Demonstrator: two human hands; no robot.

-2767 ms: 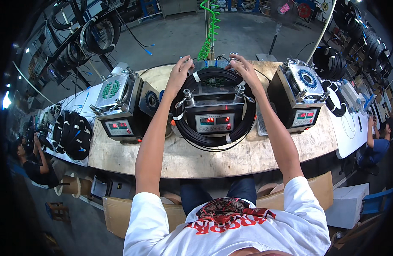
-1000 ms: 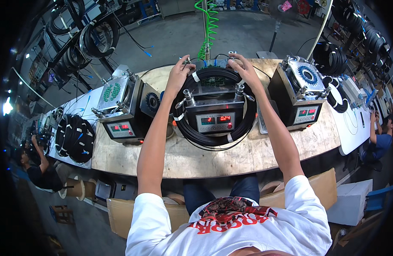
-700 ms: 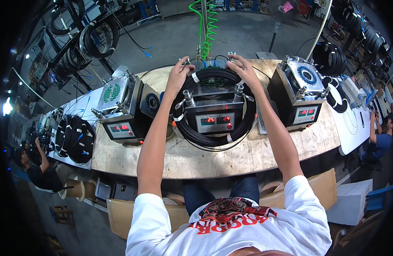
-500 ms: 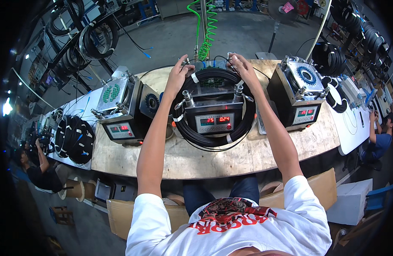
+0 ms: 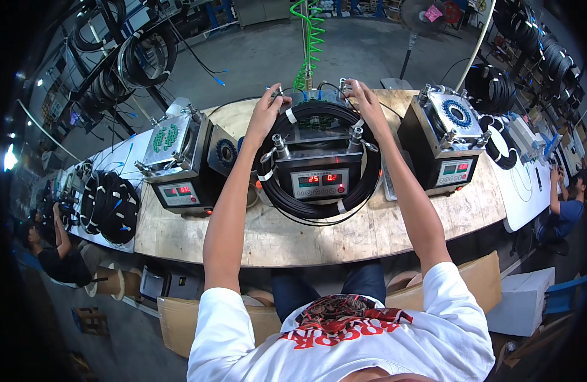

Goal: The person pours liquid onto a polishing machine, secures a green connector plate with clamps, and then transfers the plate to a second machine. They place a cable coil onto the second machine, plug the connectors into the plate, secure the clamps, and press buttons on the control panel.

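1. My left hand (image 5: 266,109) is on the far-left top of the black cable coil (image 5: 319,210), fingers curled over it at the back edge; whether they pinch anything I cannot tell.
2. My right hand (image 5: 363,102) is on the far-right top of the same coil, fingers spread and bent down onto it.
3. The coil is wrapped round the middle machine (image 5: 319,169), a grey box with a red-digit display, just below both hands; white tape bands on the coil.
4. Left of my left hand: a second box machine (image 5: 179,165) with a green-dotted top. Right of my right hand: a third machine (image 5: 449,143).
5. All stand on a curved wooden bench (image 5: 293,239).
6. Beyond the hands: green spiral hose (image 5: 311,38) hanging, grey concrete floor.
7. Far left: more black coils (image 5: 109,207) on a white table, a person seated by them. Far right: another person (image 5: 564,210) at a white table.
8. Cardboard boxes (image 5: 478,283) below the bench near my legs.
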